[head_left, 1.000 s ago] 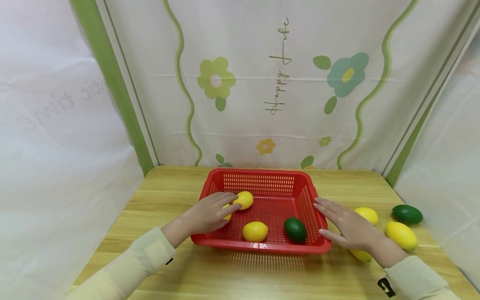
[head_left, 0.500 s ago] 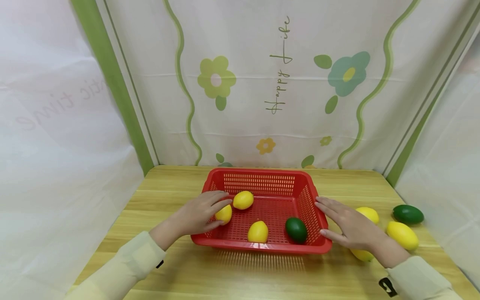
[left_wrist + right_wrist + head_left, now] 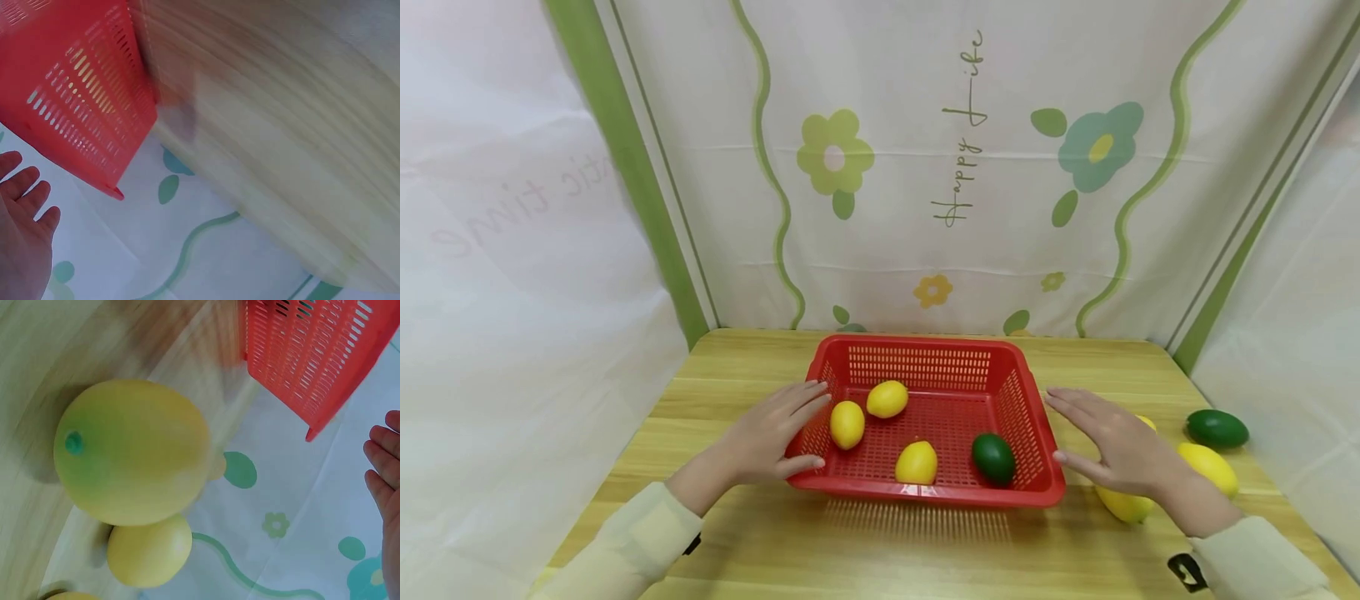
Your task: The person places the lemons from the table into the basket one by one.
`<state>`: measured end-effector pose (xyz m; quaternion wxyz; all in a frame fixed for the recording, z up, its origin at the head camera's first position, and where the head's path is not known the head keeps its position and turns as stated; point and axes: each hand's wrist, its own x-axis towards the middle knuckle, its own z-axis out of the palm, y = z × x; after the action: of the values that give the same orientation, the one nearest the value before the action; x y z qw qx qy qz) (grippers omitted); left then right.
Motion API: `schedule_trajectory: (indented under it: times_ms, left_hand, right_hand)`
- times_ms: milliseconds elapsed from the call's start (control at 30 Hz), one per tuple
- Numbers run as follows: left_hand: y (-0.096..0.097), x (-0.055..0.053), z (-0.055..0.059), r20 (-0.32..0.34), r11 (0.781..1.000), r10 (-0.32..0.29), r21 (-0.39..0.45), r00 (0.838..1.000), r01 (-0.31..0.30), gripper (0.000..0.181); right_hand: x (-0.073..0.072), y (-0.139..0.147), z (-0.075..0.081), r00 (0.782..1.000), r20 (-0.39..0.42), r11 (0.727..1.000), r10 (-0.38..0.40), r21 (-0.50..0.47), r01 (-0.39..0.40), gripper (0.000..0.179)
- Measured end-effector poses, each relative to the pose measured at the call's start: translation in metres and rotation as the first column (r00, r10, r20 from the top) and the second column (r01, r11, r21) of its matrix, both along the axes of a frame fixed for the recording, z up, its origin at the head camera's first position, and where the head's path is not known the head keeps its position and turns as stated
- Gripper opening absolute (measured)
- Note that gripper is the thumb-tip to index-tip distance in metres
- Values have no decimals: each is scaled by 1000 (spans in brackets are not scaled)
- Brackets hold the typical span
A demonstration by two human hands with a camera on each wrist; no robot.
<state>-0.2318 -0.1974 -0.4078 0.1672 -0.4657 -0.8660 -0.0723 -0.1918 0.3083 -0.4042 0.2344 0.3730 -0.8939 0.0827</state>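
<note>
A red plastic basket (image 3: pixel 985 498) stands on the wooden table. Inside are a yellow lemon (image 3: pixel 847 425) by the left wall, a second lemon (image 3: pixel 887 399) behind it, a third lemon (image 3: pixel 917 463) at the front and a dark green oval fruit (image 3: pixel 993 459) on the right. My left hand (image 3: pixel 767 435) hovers at the left rim, fingers extended and holding nothing; the left wrist view shows its fingertips (image 3: pixel 39 190) apart from the basket. Off the right rim, my right hand (image 3: pixel 1116 446) has straight fingers and nothing in it.
Right of the basket, partly behind my right hand, lie a lemon (image 3: pixel 1125 507), another lemon (image 3: pixel 1213 468) and a yellow fruit mostly hidden. A green fruit (image 3: pixel 1217 429) lies farther right. Printed curtains (image 3: pixel 887 233) enclose the table (image 3: pixel 737 375) at the back and sides.
My left hand has drawn back leftward from over the left lemon, uncovering it. My right hand has shifted slightly right, off the rim. The front lemon turned between the two earlier frames.
</note>
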Motion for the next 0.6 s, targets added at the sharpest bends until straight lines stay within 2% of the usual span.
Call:
schedule_trajectory:
  times_ms: [300, 600]
  left_hand:
    - [-14, 7, -14, 6, 999, 51, -13, 999, -51, 87]
    - [-21, 12, -20, 54, 995, 97, -2, 994, -97, 88]
  right_hand:
    - [4, 9, 8, 1000, -8, 1000, 14, -27, -14, 69]
    - [10, 16, 14, 1000, -3, 999, -23, -27, 23, 71]
